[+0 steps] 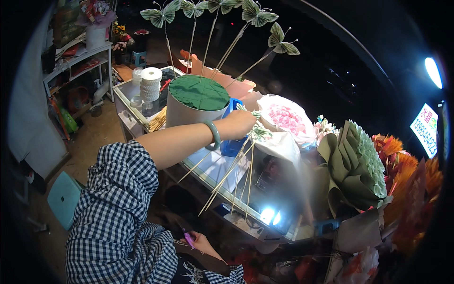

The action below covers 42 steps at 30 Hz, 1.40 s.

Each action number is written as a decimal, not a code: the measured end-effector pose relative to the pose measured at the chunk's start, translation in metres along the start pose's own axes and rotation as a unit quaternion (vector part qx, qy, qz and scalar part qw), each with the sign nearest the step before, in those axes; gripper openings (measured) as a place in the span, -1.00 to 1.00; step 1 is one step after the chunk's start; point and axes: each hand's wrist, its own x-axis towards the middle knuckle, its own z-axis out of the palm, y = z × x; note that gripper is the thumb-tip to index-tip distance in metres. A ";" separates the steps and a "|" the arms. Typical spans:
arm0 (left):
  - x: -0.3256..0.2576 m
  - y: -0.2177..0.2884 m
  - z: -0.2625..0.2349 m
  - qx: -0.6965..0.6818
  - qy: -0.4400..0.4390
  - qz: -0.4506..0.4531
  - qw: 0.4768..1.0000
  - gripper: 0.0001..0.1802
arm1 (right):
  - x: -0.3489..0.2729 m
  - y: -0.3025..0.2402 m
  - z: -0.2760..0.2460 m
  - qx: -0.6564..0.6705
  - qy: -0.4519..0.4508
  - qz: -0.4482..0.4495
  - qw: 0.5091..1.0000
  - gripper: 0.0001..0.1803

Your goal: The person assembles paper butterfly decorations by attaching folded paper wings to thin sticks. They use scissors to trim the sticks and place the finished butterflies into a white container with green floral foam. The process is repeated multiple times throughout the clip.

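My left hand (240,124), with a green bangle on the wrist, reaches across the counter. Its fingers close at a cluster of green-patterned folded-paper butterflies on sticks (261,133), whose thin sticks slant down past the counter's front edge. The fingertips are partly hidden. Low near my lap, my right hand (202,244) holds purple-handled scissors (189,239); the blades are hard to see. Behind my left arm stands a white round bucket (191,113) topped with green foam (198,92). Several more paper butterflies (163,16) stand upright on sticks in the foam.
A stack of white ribbon spools (151,85) and a bundle of wooden sticks (158,119) are left of the bucket. A blue basket (230,147) sits behind my left hand. Wrapped pink roses (286,118) and a green bouquet (354,163) stand right. A teal stool (65,199) is at left.
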 end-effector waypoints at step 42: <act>0.031 0.023 0.045 -0.495 -0.087 -0.123 0.856 -0.82 | 0.002 0.000 -0.008 -0.058 -0.002 -0.028 0.998 -0.58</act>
